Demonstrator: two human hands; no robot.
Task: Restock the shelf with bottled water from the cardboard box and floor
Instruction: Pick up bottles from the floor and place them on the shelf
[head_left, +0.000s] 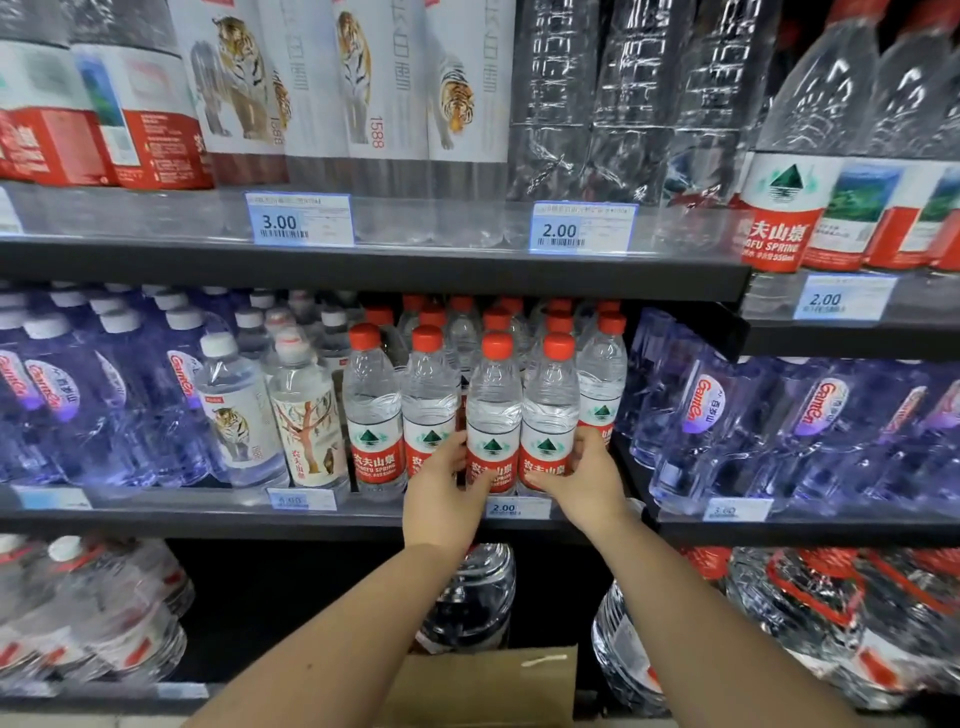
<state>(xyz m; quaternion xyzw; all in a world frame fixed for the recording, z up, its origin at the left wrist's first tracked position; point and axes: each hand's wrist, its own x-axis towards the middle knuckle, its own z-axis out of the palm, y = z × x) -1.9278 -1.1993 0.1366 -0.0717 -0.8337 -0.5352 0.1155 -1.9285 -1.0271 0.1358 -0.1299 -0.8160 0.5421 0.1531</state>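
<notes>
Two red-capped water bottles with red labels stand side by side at the front edge of the middle shelf (311, 519). My left hand (444, 491) grips the left one (492, 410) from its left side. My right hand (584, 480) grips the right one (549, 405) from its right side, thumb across the label. Several more of the same red-capped bottles (371, 410) fill the rows behind and to the left. The top of a cardboard box (488, 680) shows below, between my forearms.
Purple-tinted bottles (78, 395) fill the shelf's left, and more (779, 426) sit on the right-hand shelf. Tiger-label bottles (236, 410) stand beside the red-capped rows. Large water jugs (470, 597) occupy the bottom shelf. The upper shelf edge (363, 265) hangs close above the caps.
</notes>
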